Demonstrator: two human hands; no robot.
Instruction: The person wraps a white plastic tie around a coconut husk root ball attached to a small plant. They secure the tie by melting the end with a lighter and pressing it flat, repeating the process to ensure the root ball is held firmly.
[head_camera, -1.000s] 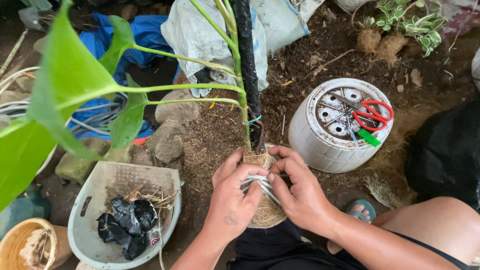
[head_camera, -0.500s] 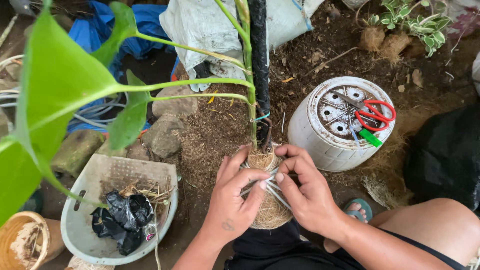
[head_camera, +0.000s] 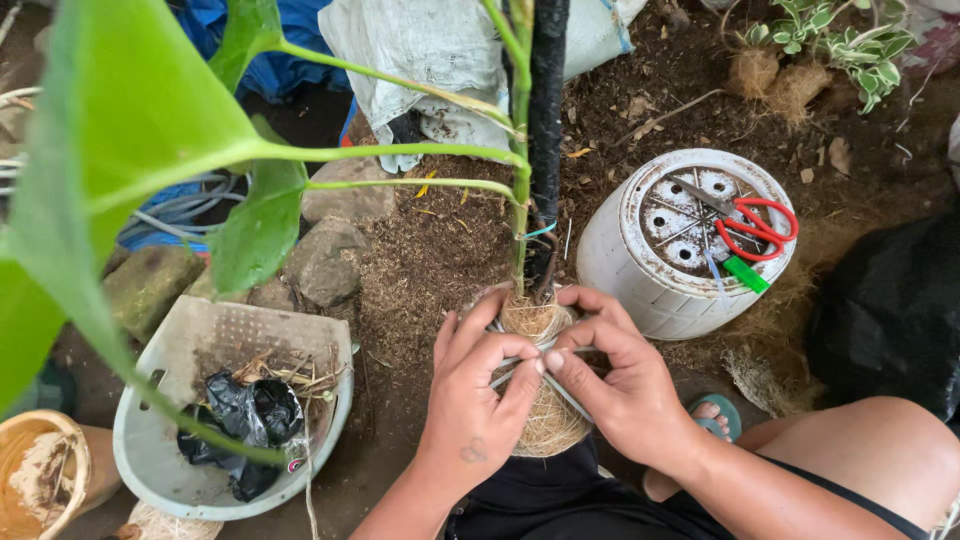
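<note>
Head view: both hands (head_camera: 550, 385) pinch a tie (head_camera: 520, 362) around the root ball (head_camera: 545, 420).

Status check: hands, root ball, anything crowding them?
Left hand and right hand both on fibre-wrapped root ball, pinching pale ties. Plant stem upright. Upturned white pot with scissors close right.

A garden work spot: bare soil (head_camera: 440, 250), stones (head_camera: 325, 265), an upturned white pot (head_camera: 620, 260), red scissors (head_camera: 755, 225), and leafy plants (head_camera: 830, 40).
</note>
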